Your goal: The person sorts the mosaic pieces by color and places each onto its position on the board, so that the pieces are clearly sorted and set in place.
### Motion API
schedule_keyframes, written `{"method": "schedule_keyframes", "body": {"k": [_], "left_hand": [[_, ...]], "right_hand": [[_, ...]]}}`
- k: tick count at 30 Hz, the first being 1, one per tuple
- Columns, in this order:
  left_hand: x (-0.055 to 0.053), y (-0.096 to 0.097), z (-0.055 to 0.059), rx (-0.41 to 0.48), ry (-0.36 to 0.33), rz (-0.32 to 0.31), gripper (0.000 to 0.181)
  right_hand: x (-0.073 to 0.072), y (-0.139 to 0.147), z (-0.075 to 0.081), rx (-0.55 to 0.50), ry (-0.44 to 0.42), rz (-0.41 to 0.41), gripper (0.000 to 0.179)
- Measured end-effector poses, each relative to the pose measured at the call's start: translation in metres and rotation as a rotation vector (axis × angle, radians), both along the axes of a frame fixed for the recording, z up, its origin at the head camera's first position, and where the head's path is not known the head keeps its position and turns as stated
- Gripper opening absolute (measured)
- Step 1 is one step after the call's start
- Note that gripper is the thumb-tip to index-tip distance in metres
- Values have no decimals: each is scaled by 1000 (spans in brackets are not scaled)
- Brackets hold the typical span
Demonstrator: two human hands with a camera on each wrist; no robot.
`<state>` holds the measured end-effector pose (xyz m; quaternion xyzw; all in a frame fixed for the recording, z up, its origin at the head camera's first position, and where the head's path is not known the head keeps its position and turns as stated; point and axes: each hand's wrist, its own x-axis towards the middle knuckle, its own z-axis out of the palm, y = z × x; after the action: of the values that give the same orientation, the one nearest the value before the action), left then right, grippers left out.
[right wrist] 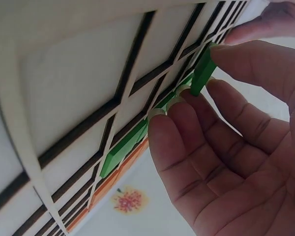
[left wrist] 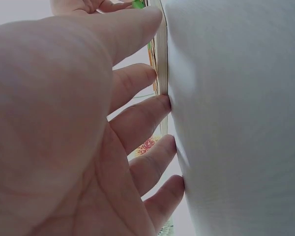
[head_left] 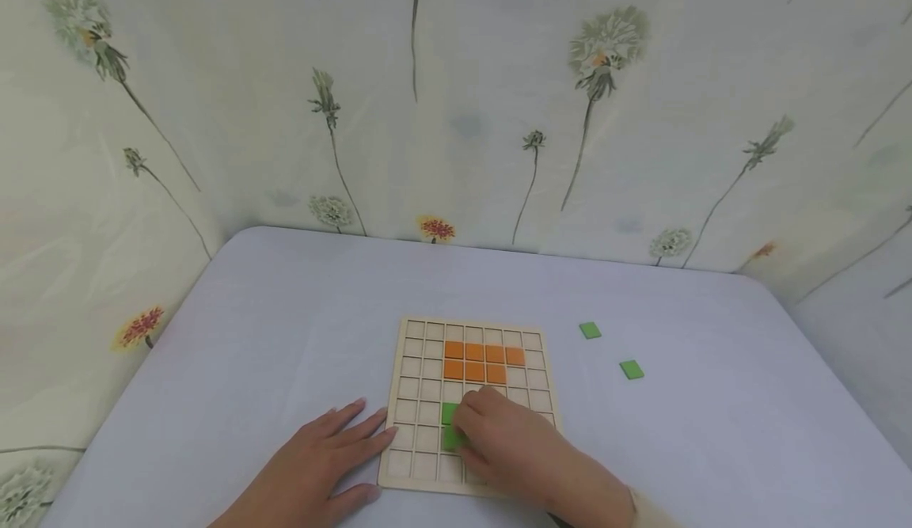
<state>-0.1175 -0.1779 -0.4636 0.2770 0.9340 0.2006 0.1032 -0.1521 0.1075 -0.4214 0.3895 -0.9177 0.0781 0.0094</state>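
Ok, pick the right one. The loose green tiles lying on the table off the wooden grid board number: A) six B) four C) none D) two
D: two loose green tiles, one and another, lie on the table to the right of the wooden grid board, apart from it.

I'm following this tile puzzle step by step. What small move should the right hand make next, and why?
Probably tip the small green square tile flat and press it into the cell under it. The right hand pinches it tilted on edge over the wooden grid board, just nearer than a green tile already seated. The left hand rests flat at the board's left edge, apparently steadying it.
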Motion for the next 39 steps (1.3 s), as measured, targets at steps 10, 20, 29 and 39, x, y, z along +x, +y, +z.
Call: {"method": "schedule_keyframes", "body": {"k": [10, 20, 29, 39], "left_hand": [[0, -1, 0, -4, 52, -15, 64], [-1, 0, -1, -3, 24, -12, 64], [-1, 1, -1, -13, 36, -11, 64], [0, 0, -1, -17, 19, -4, 64]], "right_hand": [[-1, 0, -5, 8, 42, 17, 15], [0, -1, -6, 42, 90, 53, 11], [0, 0, -7, 27, 92, 49, 9], [1, 3, -7, 10, 54, 29, 6]]}}
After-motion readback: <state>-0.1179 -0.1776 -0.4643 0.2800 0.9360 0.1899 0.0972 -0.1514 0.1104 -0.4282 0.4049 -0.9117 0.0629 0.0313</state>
